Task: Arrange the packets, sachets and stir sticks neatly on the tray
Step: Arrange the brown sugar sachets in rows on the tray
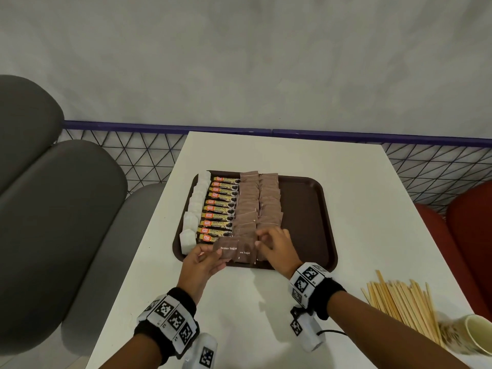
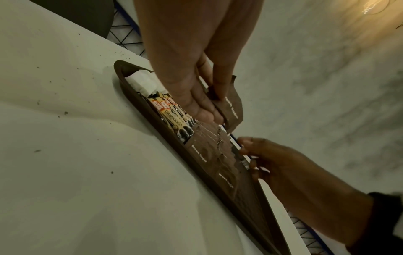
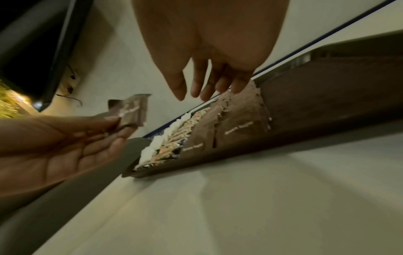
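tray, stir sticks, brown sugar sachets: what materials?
Tray: looks like moulded plastic, dark brown, matte, rounded raised rim. Stir sticks: pale wood by their colour, flat and thin. Brown sugar sachets: probably matte paper, creased, with jagged edges; a lining cannot be told.

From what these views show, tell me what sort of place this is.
Probably a café or fast-food seating area. A brown serving tray on a white table holds rows of coffee sachets and brown sugar packets, wooden stir sticks lie beside a paper cup, and padded booth seats flank the table.

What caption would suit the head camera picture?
Left hand holds a brown sugar sachet over the tray; right hand tidies the rows.
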Available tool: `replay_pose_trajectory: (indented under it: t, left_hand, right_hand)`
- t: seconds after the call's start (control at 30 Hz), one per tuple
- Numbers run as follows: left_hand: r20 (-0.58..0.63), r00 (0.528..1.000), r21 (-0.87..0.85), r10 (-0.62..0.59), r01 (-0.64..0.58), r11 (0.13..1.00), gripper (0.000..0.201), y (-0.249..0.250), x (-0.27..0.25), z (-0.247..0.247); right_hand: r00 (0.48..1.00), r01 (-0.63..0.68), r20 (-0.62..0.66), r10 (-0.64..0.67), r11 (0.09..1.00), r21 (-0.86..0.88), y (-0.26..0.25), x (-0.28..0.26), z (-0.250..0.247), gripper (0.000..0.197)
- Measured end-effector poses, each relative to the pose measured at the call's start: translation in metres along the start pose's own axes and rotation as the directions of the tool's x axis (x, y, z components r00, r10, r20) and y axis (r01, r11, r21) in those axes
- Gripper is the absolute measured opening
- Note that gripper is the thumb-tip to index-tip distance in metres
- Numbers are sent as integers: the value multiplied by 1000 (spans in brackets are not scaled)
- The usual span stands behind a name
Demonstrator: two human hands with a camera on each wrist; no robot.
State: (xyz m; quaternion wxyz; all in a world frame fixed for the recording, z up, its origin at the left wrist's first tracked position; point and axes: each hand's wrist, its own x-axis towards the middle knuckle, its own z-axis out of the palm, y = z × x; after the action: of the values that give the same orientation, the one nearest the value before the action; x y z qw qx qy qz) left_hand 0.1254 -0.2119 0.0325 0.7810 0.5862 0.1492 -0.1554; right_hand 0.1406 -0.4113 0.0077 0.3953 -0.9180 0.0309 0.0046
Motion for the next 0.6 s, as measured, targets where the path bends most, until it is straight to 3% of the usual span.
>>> replay_pose_trajectory:
  t: [0.07,0.13,0.2,0.33,0.47,0.6]
  left_hand:
    - [14,1000,4,2,-2,1000,8,0,-2,2]
    - [27,1000,7,0,0,1000,8,0,-3,6]
    - [36,999,3,-5,5,1000,10,-1,-6,9]
    - [14,1000,28,20,-21,999,17,0,-6,12]
    - [-2,1000,-7,29,-29,1000,17,3,-5,6]
    - [-24,998,-29,65,-66,997,15,4,-4,0]
  right_hand:
    - [993,54,94,-71,983,173,-10,0,3,29]
    - [971,1,222,-92,925,379,-20,-3,6,29]
    - [953,-63,293,-80,891,450,-27,-3,5,21]
    - [977,-75,212,-25,891,448,-28,1,-6,15]
    - [993,-102,93,79,953,284,-11,9,-26,13]
    - [973,-166,167,158,986,34,12,11,-31,17]
